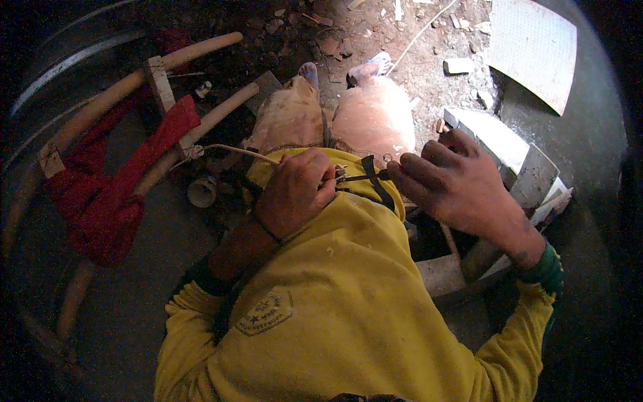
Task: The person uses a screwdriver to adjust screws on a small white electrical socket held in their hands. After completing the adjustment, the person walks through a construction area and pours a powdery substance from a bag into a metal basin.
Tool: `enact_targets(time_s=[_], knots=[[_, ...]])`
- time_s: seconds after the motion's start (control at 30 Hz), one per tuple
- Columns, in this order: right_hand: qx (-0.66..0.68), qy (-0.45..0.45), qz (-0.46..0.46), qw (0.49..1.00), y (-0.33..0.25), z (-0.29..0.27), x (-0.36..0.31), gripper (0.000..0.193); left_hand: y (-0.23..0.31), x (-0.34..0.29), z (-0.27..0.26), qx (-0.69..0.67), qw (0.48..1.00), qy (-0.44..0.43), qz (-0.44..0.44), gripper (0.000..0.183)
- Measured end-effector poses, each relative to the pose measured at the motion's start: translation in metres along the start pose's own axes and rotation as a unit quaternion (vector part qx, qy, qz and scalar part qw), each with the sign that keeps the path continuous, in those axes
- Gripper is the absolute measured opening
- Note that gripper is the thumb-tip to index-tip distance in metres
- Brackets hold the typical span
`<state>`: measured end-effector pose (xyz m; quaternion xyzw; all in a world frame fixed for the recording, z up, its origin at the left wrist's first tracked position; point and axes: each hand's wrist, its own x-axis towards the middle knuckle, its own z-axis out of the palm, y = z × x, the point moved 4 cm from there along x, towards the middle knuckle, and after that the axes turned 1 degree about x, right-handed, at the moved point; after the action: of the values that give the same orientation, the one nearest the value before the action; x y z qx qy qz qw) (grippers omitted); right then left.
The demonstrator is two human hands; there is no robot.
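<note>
My left hand (298,191) is closed in front of my waist, with a pale cord (244,151) running into it from the wooden frame on the left. Pale, frayed-looking bits show just beyond its fingertips. My right hand (455,184) is closed on a thin dark tool (362,177), whose narrow end reaches left to those bits. The tool's exact kind cannot be made out, as my fingers cover most of it. A dark strap (380,187) lies over the yellow shirt (355,248) beneath the tool.
On the left stands a curved wooden frame (117,94) draped with red cloth (110,201). A white cup-like object (202,191) lies beside it. White and grey boards (536,177) lean at my right, with a pale panel (534,50) farther off. Rubble and chips litter the ground (429,40).
</note>
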<state>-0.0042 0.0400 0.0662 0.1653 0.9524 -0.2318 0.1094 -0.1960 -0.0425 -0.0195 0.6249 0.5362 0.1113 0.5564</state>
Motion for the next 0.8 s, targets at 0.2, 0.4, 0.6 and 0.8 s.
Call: enact_targets(time_s=[0.2, 0.4, 0.6, 0.8], knots=[[0.059, -0.123, 0.047, 0.99, 0.001, 0.0, 0.027, 0.019, -0.005, 0.002, 0.004, 0.01, 1.0, -0.021, -0.002, 0.012], [-0.061, -0.19, -0.025, 0.98, -0.007, -0.012, 0.042, 0.016, -0.004, 0.003, 0.005, 0.011, 1.0, -0.018, 0.003, 0.012], [-0.08, -0.086, -0.069, 0.991, -0.008, -0.009, 0.045, 0.014, -0.007, 0.004, 0.005, -0.027, 0.999, -0.019, -0.002, 0.012], [-0.007, -0.148, 0.031, 0.989, 0.004, 0.003, 0.044, 0.012, -0.014, 0.006, 0.01, -0.042, 0.999, -0.017, -0.001, 0.01]])
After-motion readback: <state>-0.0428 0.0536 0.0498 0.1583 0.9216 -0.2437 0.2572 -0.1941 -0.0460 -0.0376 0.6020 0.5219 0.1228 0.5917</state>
